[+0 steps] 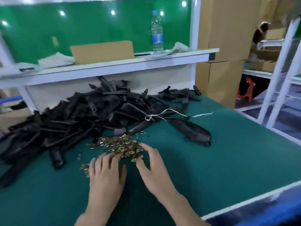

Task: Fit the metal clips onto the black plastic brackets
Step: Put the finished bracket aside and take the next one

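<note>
Left hand [105, 173] and right hand [154, 165], spread and holding nothing, touch small brass-coloured metal clips [120, 144]; long black plastic brackets [81, 111] lie piled beyond them.

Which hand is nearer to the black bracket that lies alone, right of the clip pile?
Right. The right hand is on the near side of the lone bracket, slightly to its left. The left hand lies farther left, on the near edge of the clip pile.

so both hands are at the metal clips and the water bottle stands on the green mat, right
No: head view shows the water bottle on the white shelf, not the green mat. Left hand and right hand are at the metal clips.
</note>
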A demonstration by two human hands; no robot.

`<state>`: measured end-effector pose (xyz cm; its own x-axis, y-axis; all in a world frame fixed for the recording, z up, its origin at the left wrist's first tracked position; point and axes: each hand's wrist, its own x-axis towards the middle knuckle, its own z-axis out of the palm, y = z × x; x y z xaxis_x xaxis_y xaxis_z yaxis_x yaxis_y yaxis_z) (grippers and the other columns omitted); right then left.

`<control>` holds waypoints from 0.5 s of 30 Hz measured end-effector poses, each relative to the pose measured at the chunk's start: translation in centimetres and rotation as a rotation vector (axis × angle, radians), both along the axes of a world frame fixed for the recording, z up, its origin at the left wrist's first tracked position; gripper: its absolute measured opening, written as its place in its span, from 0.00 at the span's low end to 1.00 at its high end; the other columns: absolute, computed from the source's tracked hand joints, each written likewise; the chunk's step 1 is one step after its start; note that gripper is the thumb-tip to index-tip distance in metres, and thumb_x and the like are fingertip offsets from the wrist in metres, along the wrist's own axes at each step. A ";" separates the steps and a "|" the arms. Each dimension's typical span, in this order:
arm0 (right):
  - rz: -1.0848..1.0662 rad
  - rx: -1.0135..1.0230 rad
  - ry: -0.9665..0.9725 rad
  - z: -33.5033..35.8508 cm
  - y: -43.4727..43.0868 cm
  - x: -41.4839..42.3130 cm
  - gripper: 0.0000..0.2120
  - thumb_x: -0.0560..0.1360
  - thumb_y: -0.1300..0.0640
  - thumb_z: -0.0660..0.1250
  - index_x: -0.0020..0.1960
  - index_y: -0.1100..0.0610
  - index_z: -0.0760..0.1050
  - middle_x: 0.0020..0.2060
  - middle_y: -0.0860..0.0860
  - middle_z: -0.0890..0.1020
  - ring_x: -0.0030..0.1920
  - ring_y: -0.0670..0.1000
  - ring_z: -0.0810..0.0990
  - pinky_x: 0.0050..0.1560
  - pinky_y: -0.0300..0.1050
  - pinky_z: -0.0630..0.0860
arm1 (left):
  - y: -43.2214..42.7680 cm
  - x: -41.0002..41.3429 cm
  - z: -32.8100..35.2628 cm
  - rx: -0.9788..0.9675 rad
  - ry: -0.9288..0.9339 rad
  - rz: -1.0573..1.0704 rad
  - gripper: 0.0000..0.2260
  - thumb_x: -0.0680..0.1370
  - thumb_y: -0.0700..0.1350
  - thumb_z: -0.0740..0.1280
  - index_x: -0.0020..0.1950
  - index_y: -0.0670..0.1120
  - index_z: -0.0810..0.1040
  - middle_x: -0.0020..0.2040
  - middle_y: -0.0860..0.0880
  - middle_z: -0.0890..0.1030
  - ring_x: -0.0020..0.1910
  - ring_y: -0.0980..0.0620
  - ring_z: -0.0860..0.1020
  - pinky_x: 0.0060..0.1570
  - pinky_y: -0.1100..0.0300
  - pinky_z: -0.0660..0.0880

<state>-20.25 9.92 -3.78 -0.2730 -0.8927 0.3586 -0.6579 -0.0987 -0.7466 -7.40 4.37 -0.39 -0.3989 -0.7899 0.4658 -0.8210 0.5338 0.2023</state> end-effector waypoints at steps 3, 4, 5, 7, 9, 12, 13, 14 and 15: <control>-0.048 0.109 0.215 2.0 -3.6 -1.8 0.29 0.79 0.41 0.55 0.79 0.42 0.54 0.76 0.46 0.62 0.77 0.49 0.55 0.79 0.53 0.54 | -2.1 1.7 -0.2 0.061 -0.029 0.247 0.28 0.79 0.59 0.56 0.68 0.41 0.76 0.67 0.35 0.75 0.72 0.29 0.65 0.72 0.30 0.53; -0.047 0.159 0.330 2.3 -4.8 -1.3 0.30 0.80 0.41 0.54 0.80 0.45 0.52 0.78 0.50 0.58 0.79 0.53 0.51 0.80 0.55 0.48 | -2.8 1.9 -0.1 0.127 -0.020 0.328 0.28 0.81 0.61 0.56 0.71 0.42 0.73 0.71 0.34 0.71 0.75 0.28 0.61 0.72 0.30 0.50; -0.052 0.203 0.383 2.0 -5.6 -0.6 0.31 0.81 0.40 0.53 0.81 0.47 0.50 0.80 0.53 0.53 0.80 0.55 0.47 0.80 0.56 0.44 | -3.7 2.0 -0.1 0.212 -0.022 0.402 0.29 0.82 0.62 0.54 0.75 0.43 0.69 0.74 0.35 0.67 0.76 0.29 0.57 0.73 0.30 0.49; -0.064 0.261 0.426 1.2 -7.4 -0.2 0.34 0.81 0.36 0.50 0.81 0.49 0.47 0.81 0.56 0.47 0.81 0.58 0.43 0.79 0.60 0.42 | -5.4 2.2 -0.2 0.367 -0.027 0.474 0.34 0.81 0.66 0.48 0.79 0.46 0.60 0.78 0.37 0.61 0.78 0.33 0.54 0.74 0.34 0.51; -0.093 0.342 0.450 1.3 -9.0 -0.8 0.35 0.80 0.34 0.48 0.81 0.50 0.46 0.81 0.59 0.46 0.80 0.60 0.43 0.78 0.62 0.43 | -6.9 2.2 -1.2 0.386 -0.033 0.439 0.34 0.80 0.67 0.44 0.80 0.49 0.57 0.79 0.39 0.59 0.79 0.36 0.54 0.75 0.36 0.50; -0.051 0.346 0.486 1.4 -10.9 -0.6 0.35 0.81 0.34 0.47 0.81 0.51 0.48 0.81 0.59 0.50 0.81 0.59 0.45 0.78 0.62 0.44 | -8.4 2.1 -1.8 0.365 -0.014 0.330 0.33 0.80 0.67 0.44 0.79 0.50 0.57 0.78 0.42 0.62 0.79 0.39 0.54 0.77 0.40 0.49; -0.024 0.329 0.489 1.5 -11.5 -0.7 0.33 0.81 0.35 0.48 0.81 0.50 0.51 0.80 0.58 0.52 0.80 0.58 0.46 0.79 0.62 0.45 | -8.8 2.1 -1.7 0.352 0.009 0.292 0.33 0.79 0.68 0.45 0.79 0.50 0.59 0.77 0.44 0.64 0.79 0.41 0.55 0.77 0.41 0.50; 0.000 0.301 0.492 1.5 -12.1 -0.9 0.32 0.81 0.36 0.50 0.80 0.50 0.54 0.80 0.56 0.54 0.80 0.58 0.48 0.79 0.61 0.46 | -9.0 2.1 -1.6 0.348 0.033 0.248 0.34 0.79 0.69 0.45 0.78 0.51 0.60 0.76 0.46 0.66 0.79 0.42 0.56 0.78 0.43 0.51; 0.022 0.269 0.499 1.5 -12.5 -1.0 0.30 0.81 0.37 0.51 0.79 0.49 0.56 0.79 0.55 0.57 0.80 0.58 0.50 0.79 0.61 0.48 | -9.1 2.1 -1.6 0.349 0.052 0.198 0.35 0.77 0.70 0.44 0.77 0.52 0.62 0.75 0.49 0.68 0.78 0.44 0.58 0.78 0.44 0.53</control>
